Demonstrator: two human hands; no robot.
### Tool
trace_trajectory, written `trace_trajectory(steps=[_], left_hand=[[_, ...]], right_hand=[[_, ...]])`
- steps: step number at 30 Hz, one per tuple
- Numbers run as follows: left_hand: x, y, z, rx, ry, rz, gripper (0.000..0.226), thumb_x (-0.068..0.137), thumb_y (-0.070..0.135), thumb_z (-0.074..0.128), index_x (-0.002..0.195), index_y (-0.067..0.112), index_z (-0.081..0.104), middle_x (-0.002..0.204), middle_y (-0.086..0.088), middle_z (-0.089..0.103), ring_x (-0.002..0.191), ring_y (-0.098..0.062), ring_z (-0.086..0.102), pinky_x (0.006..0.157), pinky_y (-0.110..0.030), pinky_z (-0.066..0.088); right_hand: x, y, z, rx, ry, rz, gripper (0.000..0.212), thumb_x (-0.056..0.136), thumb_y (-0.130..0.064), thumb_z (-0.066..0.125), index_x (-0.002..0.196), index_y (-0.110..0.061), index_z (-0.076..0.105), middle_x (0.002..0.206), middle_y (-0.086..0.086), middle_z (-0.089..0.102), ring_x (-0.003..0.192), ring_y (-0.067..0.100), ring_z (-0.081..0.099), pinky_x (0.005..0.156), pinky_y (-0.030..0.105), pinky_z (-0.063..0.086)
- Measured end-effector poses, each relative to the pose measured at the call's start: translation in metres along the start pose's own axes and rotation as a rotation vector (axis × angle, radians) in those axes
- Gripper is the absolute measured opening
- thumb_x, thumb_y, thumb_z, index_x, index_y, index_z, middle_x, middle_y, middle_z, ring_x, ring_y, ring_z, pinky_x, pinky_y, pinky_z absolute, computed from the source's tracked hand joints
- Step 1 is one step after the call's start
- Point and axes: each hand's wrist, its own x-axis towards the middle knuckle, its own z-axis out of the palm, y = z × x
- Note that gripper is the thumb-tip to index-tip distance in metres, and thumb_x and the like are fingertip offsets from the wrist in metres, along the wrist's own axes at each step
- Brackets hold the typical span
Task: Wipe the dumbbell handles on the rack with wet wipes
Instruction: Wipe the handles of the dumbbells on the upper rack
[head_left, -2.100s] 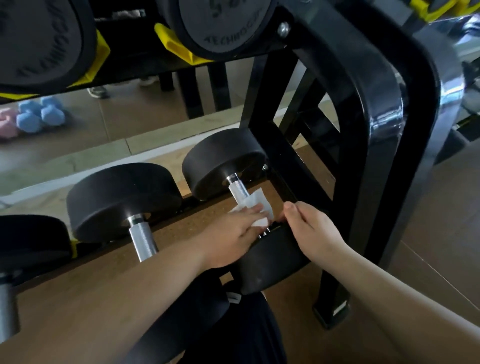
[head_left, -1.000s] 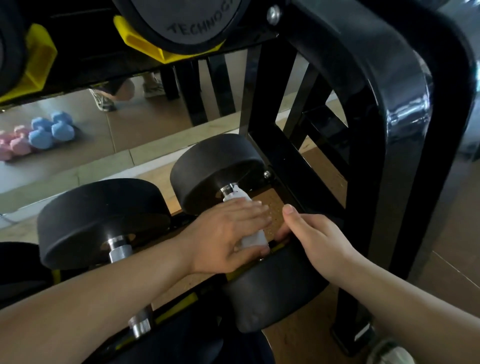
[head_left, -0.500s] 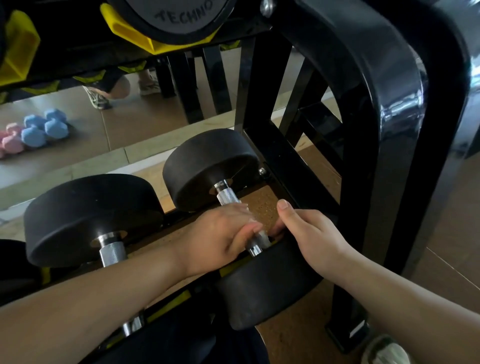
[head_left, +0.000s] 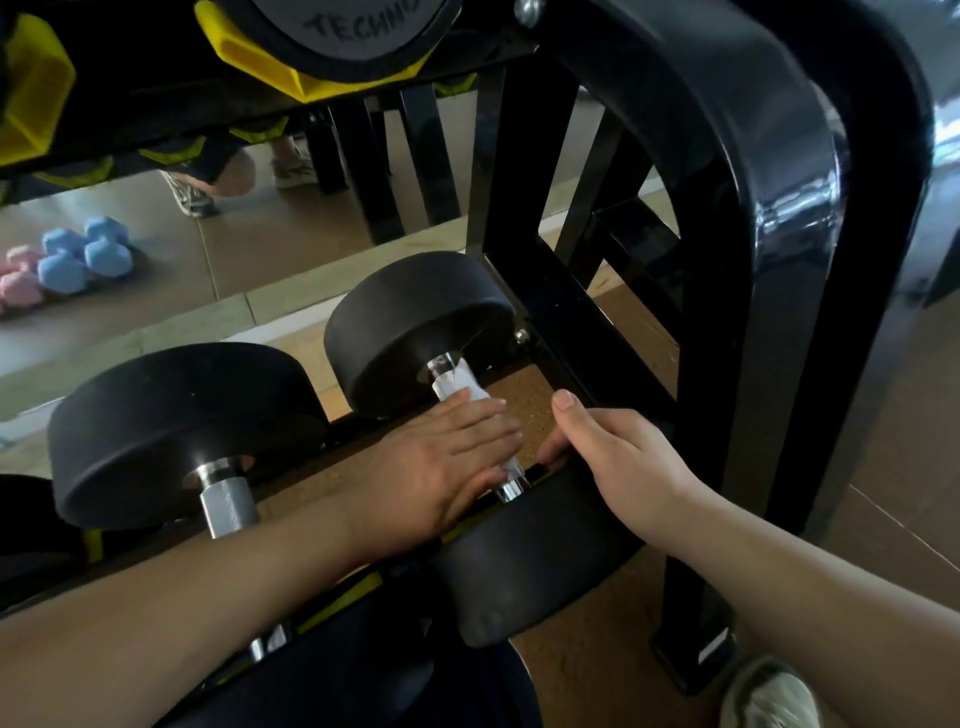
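- As the left hand (head_left: 441, 467) lays its fingers (head_left: 485, 428) nearly straight across a wet wipe (head_left: 457, 385), it presses the sheet onto the handle (head_left: 511, 488) of the end dumbbell (head_left: 530, 561). The dumbbell sits on the lower tier of the rack (head_left: 727, 260). The thumb is hidden, so whether it closes underneath cannot be told.
- The right hand (head_left: 628, 467) curls its fingers over the rim of the near weight head, thumb raised, apparently bracing the dumbbell.
- Risk: the thin, damp wipe is bunched and creased at both ends. It could snag or tear on the steel, or slide out from under flat fingers and leave part of the bar unwiped.
- Risk: the heads are round, so a sideways rub could roll the dumbbell. The right fingers, tucked just behind the near head, would likely be pinched against the frame.
- Risk: moisture on polished metal may make the bar slick under the left palm.
- The handle is bright chrome, with matte black, drum-shaped heads that look rubbery.
- The neighbouring dumbbell (head_left: 176, 431) shows a cross-hatched knurled grip (head_left: 228, 504), rough enough to catch fibres.
- The rack is glossy black tubing bent in a broad curve, with moulded yellow cradles (head_left: 291, 67) above.
- Speckled cork-brown flooring (head_left: 524, 395) lies below the rack. Behind it, a mirror reflects pastel blue and pink hex dumbbells (head_left: 83, 254).
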Motion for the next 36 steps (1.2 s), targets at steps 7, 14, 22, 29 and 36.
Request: trace_trajectory(steps=[7,14,22,29,36], left_hand=[[0.000,0.021,-0.045,-0.435,0.251,-0.259,0.037,0.112,0.029,0.035,0.125,0.023,0.069,0.101,0.022,0.072,0.090,0.000,0.071,0.072,-0.024,0.059],[0.037,-0.002,-0.028,0.055,0.027,-0.048,0.045,0.111,0.035,0.036,0.139,0.013,0.063,0.145,-0.005,0.061,0.146,-0.019,0.044,0.125,-0.044,0.028],[0.011,0.017,-0.017,-0.179,0.001,0.025,0.036,0.110,0.028,0.044,0.123,0.011,0.073,0.128,-0.001,0.072,0.130,-0.012,0.060,0.118,-0.042,0.040],[0.033,0.021,-0.063,-0.450,0.286,-0.433,0.041,0.111,0.039,0.035,0.127,0.022,0.069,0.064,0.024,0.064,0.056,0.002,0.060,0.054,-0.015,0.047],[0.000,-0.001,-0.005,0.001,-0.033,-0.022,0.046,0.111,0.034,0.040,0.148,0.009,0.054,0.158,-0.008,0.047,0.153,-0.018,0.033,0.123,-0.049,0.032]], right_hand=[[0.002,0.002,0.001,0.005,0.008,-0.012,0.062,0.101,-0.067,0.035,0.081,-0.025,0.077,0.076,-0.006,0.071,0.080,0.010,0.068,0.078,0.036,0.054],[0.004,0.003,0.001,-0.015,0.032,-0.029,0.062,0.101,-0.066,0.035,0.077,-0.027,0.077,0.079,-0.013,0.073,0.081,0.005,0.067,0.083,0.033,0.053],[0.009,-0.004,-0.001,-0.070,0.008,0.003,0.064,0.103,-0.065,0.034,0.080,-0.024,0.078,0.082,-0.007,0.073,0.083,0.004,0.066,0.081,0.029,0.049],[0.013,0.000,0.003,-0.049,0.002,-0.001,0.066,0.102,-0.068,0.033,0.079,-0.025,0.078,0.082,-0.008,0.073,0.085,0.009,0.068,0.085,0.035,0.053],[0.010,-0.001,0.003,-0.076,0.039,-0.017,0.051,0.104,-0.062,0.036,0.094,-0.027,0.073,0.093,-0.007,0.072,0.093,0.005,0.066,0.081,0.027,0.048]])
